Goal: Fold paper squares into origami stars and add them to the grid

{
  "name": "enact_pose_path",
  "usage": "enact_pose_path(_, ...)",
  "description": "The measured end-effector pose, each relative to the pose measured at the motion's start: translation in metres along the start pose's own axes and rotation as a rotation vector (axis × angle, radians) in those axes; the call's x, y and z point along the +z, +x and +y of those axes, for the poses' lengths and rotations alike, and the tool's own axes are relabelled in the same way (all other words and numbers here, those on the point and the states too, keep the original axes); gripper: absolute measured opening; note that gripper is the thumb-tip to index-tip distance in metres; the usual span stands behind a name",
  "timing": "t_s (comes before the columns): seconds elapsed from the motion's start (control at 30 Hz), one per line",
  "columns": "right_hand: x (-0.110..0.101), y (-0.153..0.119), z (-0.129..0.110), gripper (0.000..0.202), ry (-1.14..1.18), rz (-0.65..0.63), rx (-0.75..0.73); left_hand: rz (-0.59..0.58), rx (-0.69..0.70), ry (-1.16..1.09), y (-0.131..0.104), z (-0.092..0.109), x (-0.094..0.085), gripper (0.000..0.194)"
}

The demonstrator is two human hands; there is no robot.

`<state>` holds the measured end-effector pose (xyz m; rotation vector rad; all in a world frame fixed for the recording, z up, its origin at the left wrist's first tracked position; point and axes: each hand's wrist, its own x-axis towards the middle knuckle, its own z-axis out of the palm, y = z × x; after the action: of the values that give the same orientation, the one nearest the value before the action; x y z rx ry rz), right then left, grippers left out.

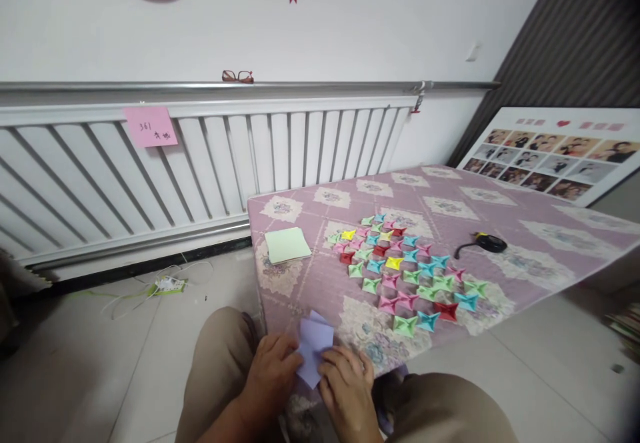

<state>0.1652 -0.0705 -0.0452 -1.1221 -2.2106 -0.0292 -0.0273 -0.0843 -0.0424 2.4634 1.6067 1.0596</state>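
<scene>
A purple sheet of paper (316, 346), partly folded, lies at the near left corner of the cloth-covered table. My left hand (274, 366) is closed at its left edge, thumb and fingers on the paper. From the right, my right hand (346, 379) presses its bent fingers on the opposite edge. Part of the paper is hidden under the fingers. Just beyond sits a stack of pale green paper squares (287, 245). Several folded paper stars (394, 263) in pink, green, blue, yellow and red stand in rows to the right.
The table (320, 283) has a purple patterned cloth. A black tape measure or similar tool (490, 243) lies at the right. A photo board (550, 156) leans behind it. A white radiator (210, 169) lines the wall. On the floor at left is a power strip (169, 285) with cables.
</scene>
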Motion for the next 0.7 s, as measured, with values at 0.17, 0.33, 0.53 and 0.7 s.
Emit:
enact_pose_path(0.17,0.001,-0.006,0.005,0.027,0.013,-0.044,0.091,-0.023,-0.054,0.003,-0.01,-0.002,0.002,0.028)
enact_pose_path(0.33,-0.001,-0.001,0.004,0.029,0.058,-0.139,0.045,-0.081,-0.144,-0.03,-0.016,0.0,-0.001,0.03)
enact_pose_path(0.53,-0.001,0.002,0.004,0.007,0.143,-0.223,0.136,-0.097,-0.285,-0.081,-0.021,0.0,-0.003,0.015)
enact_pose_path(0.7,-0.002,0.004,0.002,0.009,0.152,-0.272,0.17,-0.096,-0.401,-0.128,-0.022,0.0,-0.004,0.007)
